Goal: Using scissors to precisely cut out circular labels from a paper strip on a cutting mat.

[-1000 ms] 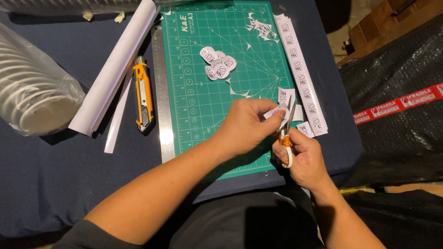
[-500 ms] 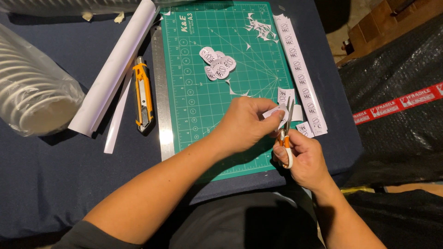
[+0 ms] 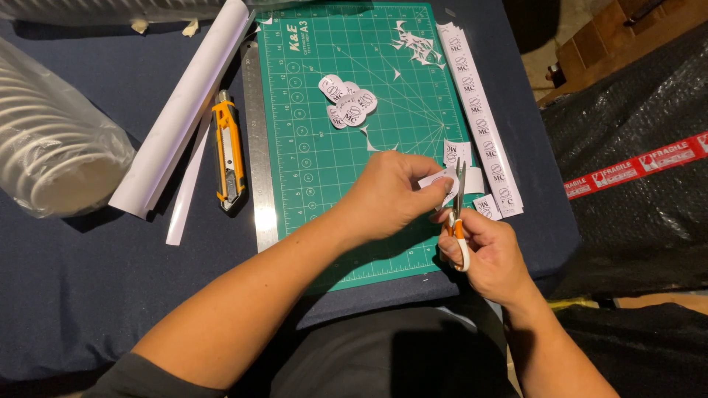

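My left hand (image 3: 391, 195) pinches a small white paper piece (image 3: 436, 179) over the lower right of the green cutting mat (image 3: 324, 169). My right hand (image 3: 490, 254) grips small orange-and-white scissors (image 3: 459, 221), blades pointing up and meeting the paper piece. A pile of cut round paper labels (image 3: 346, 103) lies on the mat's middle. Long white printed strips (image 3: 479, 110) run along the mat's right edge, with a few cut squares (image 3: 457, 152) beside the hands.
A steel ruler (image 3: 258, 155) lies along the mat's left edge, with an orange utility knife (image 3: 228, 151) and a white paper roll (image 3: 188, 107) further left. Bagged white cups (image 3: 44, 144) sit at far left. Paper offcuts (image 3: 414, 40) lie top right. Black wrapped bundle (image 3: 634, 184) is right.
Both hands stay in the same spot; the paper piece has turned slightly against the scissor blades.
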